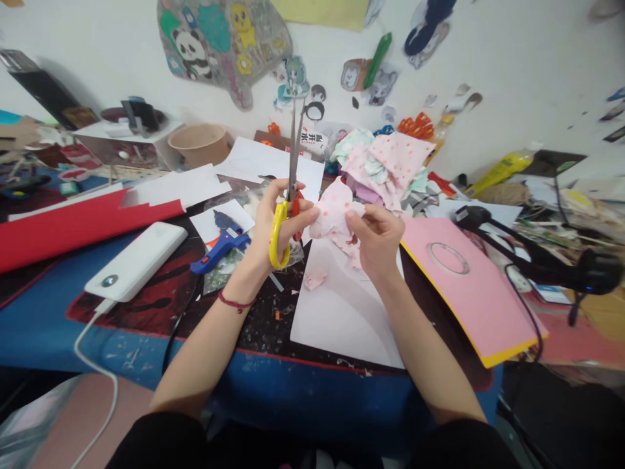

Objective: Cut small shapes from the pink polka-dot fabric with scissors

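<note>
A small piece of pink fabric with red dots (333, 205) is held up over the table between my two hands. My left hand (266, 228) is closed, with its fingertips pinching the fabric's left edge. Hooked in that same hand is a pair of scissors (293, 146) with a yellow and a red handle, blades pointing up and nearly together. My right hand (381, 238) pinches the right side of the fabric between thumb and fingers. Below them lies a white sheet of paper (342, 319) with a small pink scrap (315, 281) on it.
A blue glue gun (222, 247) and a white power bank (137, 260) with a cable lie left, near red card (78, 228). A pile of patterned fabric (385, 163) sits behind my hands. Right are a pink board (459, 273) and a black jointed stand (532, 251).
</note>
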`<state>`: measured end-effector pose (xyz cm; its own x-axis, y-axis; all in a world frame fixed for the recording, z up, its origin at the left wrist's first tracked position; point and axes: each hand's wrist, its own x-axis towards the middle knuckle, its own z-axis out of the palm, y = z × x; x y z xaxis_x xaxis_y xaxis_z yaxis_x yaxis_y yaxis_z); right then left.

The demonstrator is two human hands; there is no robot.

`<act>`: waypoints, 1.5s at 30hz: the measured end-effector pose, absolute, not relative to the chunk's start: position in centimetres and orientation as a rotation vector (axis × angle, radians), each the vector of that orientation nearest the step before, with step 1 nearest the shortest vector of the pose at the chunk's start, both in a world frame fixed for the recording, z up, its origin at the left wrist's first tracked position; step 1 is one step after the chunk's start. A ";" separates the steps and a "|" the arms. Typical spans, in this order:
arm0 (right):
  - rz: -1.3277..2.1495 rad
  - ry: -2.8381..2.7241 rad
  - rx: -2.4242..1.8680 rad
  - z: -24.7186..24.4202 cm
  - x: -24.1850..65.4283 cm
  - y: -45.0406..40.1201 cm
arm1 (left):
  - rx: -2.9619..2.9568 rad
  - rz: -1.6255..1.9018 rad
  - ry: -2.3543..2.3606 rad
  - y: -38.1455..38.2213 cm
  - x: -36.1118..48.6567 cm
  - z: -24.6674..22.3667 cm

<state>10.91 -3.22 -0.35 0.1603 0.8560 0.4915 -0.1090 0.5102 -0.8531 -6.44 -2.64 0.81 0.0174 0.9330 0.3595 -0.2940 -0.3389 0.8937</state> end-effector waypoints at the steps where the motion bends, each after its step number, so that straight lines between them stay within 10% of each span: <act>1: 0.796 -1.218 -0.777 -0.3 10.9 -3.2 | 1.264 1.538 0.748 -2.7 -6.4 0.8; 45: 0.522 -1.252 -0.793 0.7 11.2 -5.0 | 2.166 1.251 1.108 -6.0 -7.8 2.7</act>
